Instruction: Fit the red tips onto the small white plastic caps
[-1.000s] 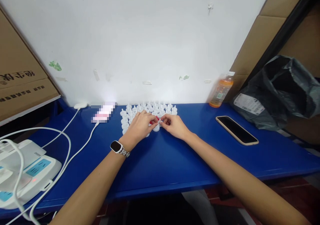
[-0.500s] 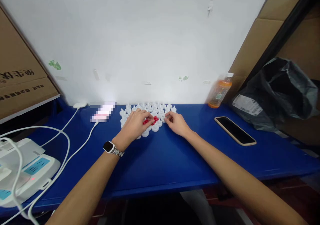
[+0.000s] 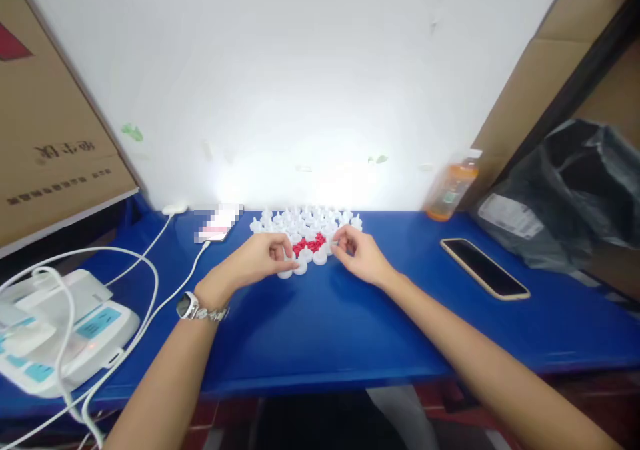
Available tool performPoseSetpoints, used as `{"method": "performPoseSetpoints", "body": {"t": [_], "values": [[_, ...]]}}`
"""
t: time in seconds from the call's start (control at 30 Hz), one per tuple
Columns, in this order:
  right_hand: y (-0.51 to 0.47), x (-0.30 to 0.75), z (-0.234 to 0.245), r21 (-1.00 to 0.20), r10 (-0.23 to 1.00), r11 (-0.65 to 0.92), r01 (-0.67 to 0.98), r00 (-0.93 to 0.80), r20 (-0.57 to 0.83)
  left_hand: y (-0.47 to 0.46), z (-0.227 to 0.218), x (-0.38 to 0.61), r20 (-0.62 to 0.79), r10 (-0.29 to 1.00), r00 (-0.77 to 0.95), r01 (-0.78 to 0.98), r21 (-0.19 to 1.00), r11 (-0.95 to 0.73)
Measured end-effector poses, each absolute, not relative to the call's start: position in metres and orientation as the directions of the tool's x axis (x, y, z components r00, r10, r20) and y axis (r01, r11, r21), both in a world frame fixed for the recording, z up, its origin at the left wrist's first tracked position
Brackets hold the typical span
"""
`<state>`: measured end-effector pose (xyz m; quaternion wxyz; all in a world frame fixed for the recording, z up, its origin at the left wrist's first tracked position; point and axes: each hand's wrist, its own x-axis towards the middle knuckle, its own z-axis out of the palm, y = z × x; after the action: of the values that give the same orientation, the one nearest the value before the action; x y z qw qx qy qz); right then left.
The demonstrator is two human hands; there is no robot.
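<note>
At far left, a cardboard box [image 3: 70, 123] with dark printed characters leans in beside the white wall [image 3: 300, 90]. Below it, a white power strip [image 3: 100, 337] with blue socket panels sits on the blue tabletop [image 3: 320, 333], white cables [image 3: 157, 287] looping around it. One cable runs to a small white disc [image 3: 175, 208] near the wall, another to a phone [image 3: 220, 223] whose screen is blurred out. Next comes the left hand [image 3: 253, 258], a watch [image 3: 187, 305] on its wrist; its fingers are curled, thumb reaching toward the front white caps [image 3: 306, 255], and whether the grip pinches one I cannot tell. The caps, many with a thin upright nozzle, cluster on the tabletop between and behind the hands, with small red pieces [image 3: 315, 242] heaped among them. The right hand [image 3: 365, 257] has its thumb and fingertips at a cap on the cluster's right edge; whether they close on it is unclear. Further right stand an orange drink bottle [image 3: 453, 187], a beige-cased phone [image 3: 485, 268] lying flat, and a dark plastic bag [image 3: 540, 183] bearing a white label.
</note>
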<state>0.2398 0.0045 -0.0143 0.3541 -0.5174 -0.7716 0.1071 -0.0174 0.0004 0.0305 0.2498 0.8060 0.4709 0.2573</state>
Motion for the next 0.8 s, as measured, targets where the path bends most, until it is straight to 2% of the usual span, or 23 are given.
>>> {"method": "performPoseSetpoints", "body": {"t": [0.17,0.4,0.53,0.67,0.8], "values": [[-0.005,0.223,-0.013,-0.577,0.826,0.561,0.594,-0.356,0.437,0.0,0.026,-0.015,0.06,0.87,0.489,0.63,0.667,-0.399],[-0.002,0.225,-0.014,-0.575,0.831,0.553,0.603,-0.353,0.429,0.002,0.022,-0.009,0.137,0.874,0.467,0.625,0.648,-0.436],[-0.001,0.226,-0.012,-0.567,0.825,0.559,0.604,-0.337,0.454,0.002,0.024,-0.012,0.131,0.889,0.438,0.644,0.644,-0.413],[0.005,0.221,-0.003,-0.473,0.792,0.588,0.656,-0.35,0.499,0.002,0.028,-0.018,0.099,0.896,0.433,0.678,0.619,-0.396],[0.016,0.209,0.009,-0.305,0.794,0.575,0.759,-0.428,0.433,0.003,0.029,-0.019,0.064,0.902,0.426,0.704,0.603,-0.375]]}}
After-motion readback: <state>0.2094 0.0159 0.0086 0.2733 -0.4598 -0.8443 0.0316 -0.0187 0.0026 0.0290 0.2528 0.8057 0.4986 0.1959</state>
